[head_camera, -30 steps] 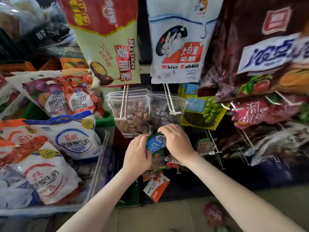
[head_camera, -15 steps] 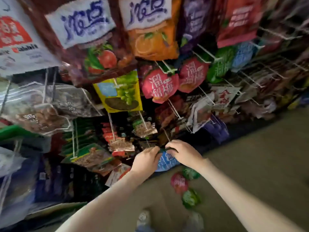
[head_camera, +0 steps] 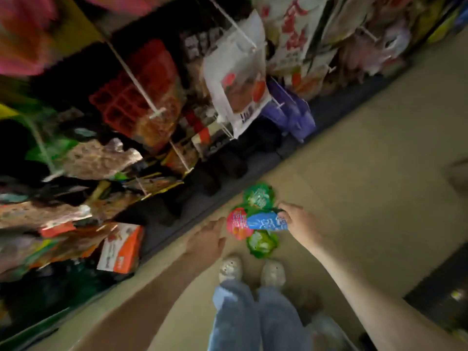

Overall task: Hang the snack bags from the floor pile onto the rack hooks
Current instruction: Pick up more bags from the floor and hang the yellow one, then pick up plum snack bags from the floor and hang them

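Observation:
My right hand (head_camera: 300, 221) pinches a blue snack bag (head_camera: 266, 222) by one end and holds it level above the floor pile. The pile lies on the beige floor in front of my shoes: a red-pink bag (head_camera: 236, 224), a green bag (head_camera: 258, 196) behind it and another green bag (head_camera: 262, 243) nearer me. My left hand (head_camera: 209, 240) hovers just left of the pile with fingers relaxed and nothing in it. The rack hooks (head_camera: 157, 113) jut out of the shelving at upper left, most loaded with packets.
The rack fills the left and top, with a white bag (head_camera: 239, 79), purple packets (head_camera: 291, 112) and an orange-white bag (head_camera: 121, 249) hanging out over the aisle. My shoes (head_camera: 230, 268) and jeans stand below the pile. Beige floor stretches right; a dark object (head_camera: 440, 300) sits at lower right.
The view has swung from the rack down to the floor. The blue bag, held with both hands at the hooks before, is now in my right hand alone over the pile; my left hand let go.

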Demonstrator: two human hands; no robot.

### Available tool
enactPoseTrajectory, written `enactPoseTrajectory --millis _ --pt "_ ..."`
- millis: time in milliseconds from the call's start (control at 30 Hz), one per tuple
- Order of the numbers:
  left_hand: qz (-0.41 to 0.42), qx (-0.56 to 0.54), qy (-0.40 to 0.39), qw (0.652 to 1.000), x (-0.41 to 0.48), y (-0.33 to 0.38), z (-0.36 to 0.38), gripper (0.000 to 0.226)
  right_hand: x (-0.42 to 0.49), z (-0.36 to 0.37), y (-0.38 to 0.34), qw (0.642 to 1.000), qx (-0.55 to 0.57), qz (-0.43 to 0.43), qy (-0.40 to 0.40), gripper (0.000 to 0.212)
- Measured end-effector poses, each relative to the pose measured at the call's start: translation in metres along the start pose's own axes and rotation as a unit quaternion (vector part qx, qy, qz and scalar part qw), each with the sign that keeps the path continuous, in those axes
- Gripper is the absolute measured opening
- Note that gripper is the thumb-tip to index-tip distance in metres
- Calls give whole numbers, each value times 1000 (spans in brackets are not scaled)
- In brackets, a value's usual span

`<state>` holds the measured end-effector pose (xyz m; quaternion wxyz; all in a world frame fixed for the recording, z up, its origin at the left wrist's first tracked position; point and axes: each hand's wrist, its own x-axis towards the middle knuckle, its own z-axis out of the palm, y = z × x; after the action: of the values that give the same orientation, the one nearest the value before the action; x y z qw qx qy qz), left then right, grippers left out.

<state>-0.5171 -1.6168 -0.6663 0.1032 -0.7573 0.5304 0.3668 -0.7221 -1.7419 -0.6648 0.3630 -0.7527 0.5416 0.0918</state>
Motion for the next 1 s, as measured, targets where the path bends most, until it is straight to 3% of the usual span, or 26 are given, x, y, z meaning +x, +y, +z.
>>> enactPoseTrajectory --millis 167,367,467,533,600,700,833,1000 --pt "30 15 -5 999 93 -15 87 65 64 93 82 998 32 46 12 19" --pt "48 37 -41 997 188 -21 196 63 161 233 151 997 28 53 -49 26" --pt "39 44 -54 997 224 -34 230 61 197 285 172 995 -40 50 -71 36" --pt "33 44 -51 997 238 -40 236 61 209 305 180 992 -110 36 -41 53" --pt "18 36 -38 998 242 -40 230 61 209 307 174 990 -132 40 0 68" --pt "-15 -18 -20 1000 229 -25 202 59 188 284 147 992 -117 12 54 75" --pt "-33 -89 -2 995 177 13 137 58 130 215 94 992 -38 -32 112 68" --pt "10 -112 58 992 78 63 27 53 37 91 21 987 -15 -75 141 58"
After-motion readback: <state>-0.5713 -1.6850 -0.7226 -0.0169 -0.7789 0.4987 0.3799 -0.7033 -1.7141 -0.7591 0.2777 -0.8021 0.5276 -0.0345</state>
